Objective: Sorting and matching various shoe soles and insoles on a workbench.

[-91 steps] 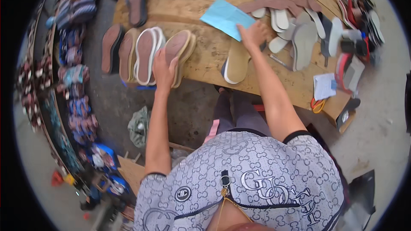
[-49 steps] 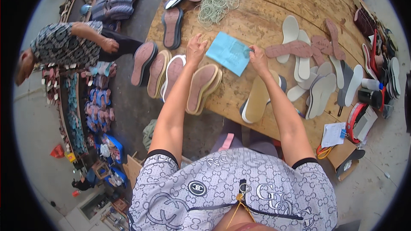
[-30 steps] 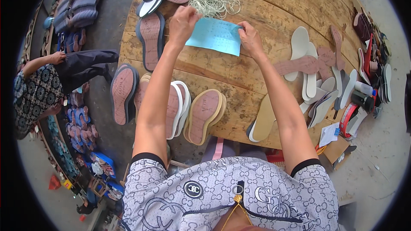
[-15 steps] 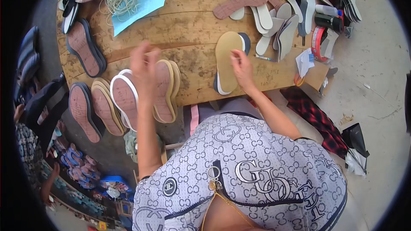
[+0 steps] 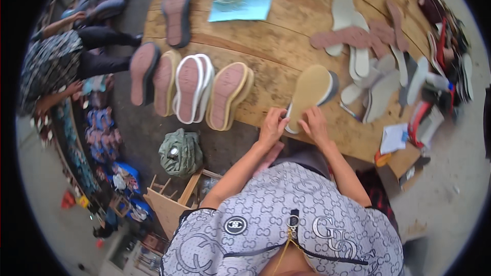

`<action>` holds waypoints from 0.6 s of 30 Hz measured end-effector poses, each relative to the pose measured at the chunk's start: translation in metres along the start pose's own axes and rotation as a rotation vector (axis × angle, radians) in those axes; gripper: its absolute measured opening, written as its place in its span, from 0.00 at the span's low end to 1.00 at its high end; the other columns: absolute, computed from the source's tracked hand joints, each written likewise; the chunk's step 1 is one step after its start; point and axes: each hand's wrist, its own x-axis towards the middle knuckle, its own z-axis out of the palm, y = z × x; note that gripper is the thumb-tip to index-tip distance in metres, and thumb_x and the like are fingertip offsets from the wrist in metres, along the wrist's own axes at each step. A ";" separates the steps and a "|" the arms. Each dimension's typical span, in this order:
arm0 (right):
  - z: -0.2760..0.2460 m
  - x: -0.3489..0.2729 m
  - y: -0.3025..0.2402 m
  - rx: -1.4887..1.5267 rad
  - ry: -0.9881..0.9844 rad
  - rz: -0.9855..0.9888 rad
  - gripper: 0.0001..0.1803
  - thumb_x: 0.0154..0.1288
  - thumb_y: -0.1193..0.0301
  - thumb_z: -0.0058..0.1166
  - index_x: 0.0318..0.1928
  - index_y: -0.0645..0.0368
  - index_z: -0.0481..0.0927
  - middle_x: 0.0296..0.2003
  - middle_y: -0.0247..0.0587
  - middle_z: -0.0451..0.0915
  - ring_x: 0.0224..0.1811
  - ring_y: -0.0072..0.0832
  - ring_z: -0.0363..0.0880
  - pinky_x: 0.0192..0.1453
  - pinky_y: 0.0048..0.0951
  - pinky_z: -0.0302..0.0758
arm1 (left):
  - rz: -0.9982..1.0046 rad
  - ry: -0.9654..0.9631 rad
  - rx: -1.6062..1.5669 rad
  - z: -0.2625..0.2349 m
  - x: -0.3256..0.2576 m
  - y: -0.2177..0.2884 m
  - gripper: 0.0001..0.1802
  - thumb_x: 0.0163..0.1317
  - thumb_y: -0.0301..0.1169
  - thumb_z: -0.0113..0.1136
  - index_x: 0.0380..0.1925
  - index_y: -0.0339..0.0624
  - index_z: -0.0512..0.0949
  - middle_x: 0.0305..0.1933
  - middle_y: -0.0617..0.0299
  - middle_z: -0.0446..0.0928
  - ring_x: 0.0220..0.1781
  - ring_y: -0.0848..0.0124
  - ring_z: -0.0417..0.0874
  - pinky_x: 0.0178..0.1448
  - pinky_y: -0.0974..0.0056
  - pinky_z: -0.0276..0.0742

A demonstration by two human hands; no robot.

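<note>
A small stack of shoe soles lies near the table's front edge, with a tan sole [image 5: 310,86] on top and white and dark blue soles showing at its sides. My left hand [image 5: 273,128] is closed at the near left edge of this stack, its thumb and fingertips pinched together there. Across the near end, my right hand [image 5: 315,127] has its thumb at the tan sole and its fingers bent beside it. Both hands are slightly blurred, and the fingers' undersides are hidden.
Along the table's left front edge stand paired soles with pinkish tops, including a white-rimmed pair [image 5: 189,89] and a tan-rimmed pair [image 5: 226,97]. Beyond lies blue paper [image 5: 240,6] under tangled cord. Loose soles [image 5: 381,92] crowd the right. Another person [image 5: 53,66] stands at left.
My left hand has moved right, from above the paired soles to the stack. My right hand has shifted to the stack's near end. The whole view has turned and shifted.
</note>
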 end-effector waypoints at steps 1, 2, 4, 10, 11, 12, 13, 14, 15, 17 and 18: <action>-0.003 -0.003 -0.001 0.005 0.021 -0.002 0.16 0.49 0.72 0.65 0.39 0.59 0.74 0.37 0.46 0.71 0.41 0.45 0.73 0.44 0.41 0.71 | -0.016 0.001 0.022 -0.010 0.011 0.017 0.14 0.57 0.23 0.63 0.43 0.37 0.76 0.38 0.55 0.74 0.33 0.65 0.78 0.35 0.64 0.76; -0.004 0.001 0.001 0.010 0.017 -0.006 0.16 0.49 0.72 0.65 0.38 0.59 0.74 0.37 0.46 0.71 0.41 0.45 0.72 0.44 0.41 0.71 | 0.081 0.050 0.078 -0.024 0.032 0.028 0.14 0.57 0.25 0.63 0.43 0.37 0.76 0.40 0.52 0.74 0.37 0.59 0.79 0.40 0.60 0.76; -0.003 -0.001 0.003 0.016 -0.008 0.014 0.16 0.49 0.72 0.65 0.38 0.59 0.73 0.36 0.46 0.70 0.41 0.45 0.72 0.44 0.41 0.71 | 0.271 0.186 0.249 -0.057 0.085 0.034 0.16 0.56 0.25 0.62 0.46 0.36 0.75 0.47 0.47 0.75 0.46 0.52 0.78 0.50 0.55 0.75; -0.006 0.000 -0.003 0.047 -0.023 0.051 0.16 0.50 0.72 0.65 0.37 0.59 0.73 0.35 0.45 0.69 0.41 0.45 0.71 0.45 0.41 0.70 | 0.352 0.463 0.959 -0.147 0.241 -0.010 0.28 0.50 0.24 0.59 0.55 0.43 0.72 0.60 0.51 0.71 0.63 0.55 0.71 0.66 0.52 0.61; -0.007 0.001 -0.006 0.051 -0.022 0.068 0.15 0.50 0.72 0.64 0.37 0.59 0.73 0.35 0.45 0.69 0.41 0.45 0.71 0.45 0.41 0.70 | 0.348 0.499 0.980 -0.157 0.255 -0.022 0.27 0.50 0.25 0.59 0.54 0.44 0.73 0.59 0.52 0.72 0.62 0.56 0.72 0.65 0.52 0.61; -0.009 0.001 -0.007 0.046 -0.025 0.086 0.15 0.50 0.72 0.64 0.38 0.59 0.73 0.35 0.45 0.69 0.41 0.45 0.71 0.45 0.41 0.70 | 0.348 0.532 0.994 -0.163 0.266 -0.025 0.26 0.50 0.25 0.59 0.53 0.45 0.74 0.58 0.54 0.73 0.61 0.58 0.72 0.65 0.52 0.61; -0.010 0.001 -0.009 0.042 -0.028 0.104 0.15 0.50 0.73 0.64 0.38 0.59 0.73 0.35 0.45 0.69 0.41 0.44 0.71 0.46 0.41 0.70 | 0.392 0.502 0.975 -0.169 0.274 -0.029 0.24 0.50 0.26 0.60 0.51 0.46 0.76 0.56 0.56 0.74 0.59 0.59 0.74 0.62 0.53 0.62; -0.011 0.002 -0.012 0.041 -0.032 0.120 0.15 0.50 0.73 0.64 0.38 0.59 0.73 0.36 0.45 0.69 0.41 0.44 0.71 0.46 0.41 0.70 | 0.434 0.473 0.957 -0.175 0.281 -0.033 0.21 0.50 0.27 0.60 0.48 0.48 0.77 0.53 0.58 0.76 0.57 0.60 0.75 0.60 0.54 0.64; -0.011 0.002 -0.014 0.034 -0.023 0.133 0.15 0.51 0.73 0.63 0.38 0.59 0.73 0.36 0.45 0.69 0.41 0.44 0.71 0.46 0.41 0.70 | 0.475 0.439 0.930 -0.175 0.285 -0.035 0.19 0.50 0.28 0.60 0.45 0.49 0.79 0.50 0.61 0.77 0.54 0.62 0.76 0.57 0.55 0.65; -0.011 0.002 -0.019 0.024 -0.007 0.153 0.15 0.51 0.74 0.63 0.39 0.60 0.74 0.36 0.45 0.70 0.42 0.44 0.71 0.46 0.41 0.70 | 0.395 0.364 0.896 -0.173 0.287 -0.039 0.15 0.50 0.28 0.62 0.41 0.50 0.80 0.46 0.64 0.78 0.51 0.63 0.77 0.54 0.55 0.67; -0.011 0.002 -0.020 0.023 0.004 0.160 0.14 0.51 0.74 0.63 0.38 0.60 0.74 0.36 0.45 0.70 0.42 0.44 0.71 0.46 0.41 0.70 | 0.360 0.328 0.880 -0.172 0.289 -0.039 0.13 0.50 0.28 0.63 0.38 0.51 0.80 0.44 0.66 0.78 0.50 0.63 0.77 0.52 0.56 0.67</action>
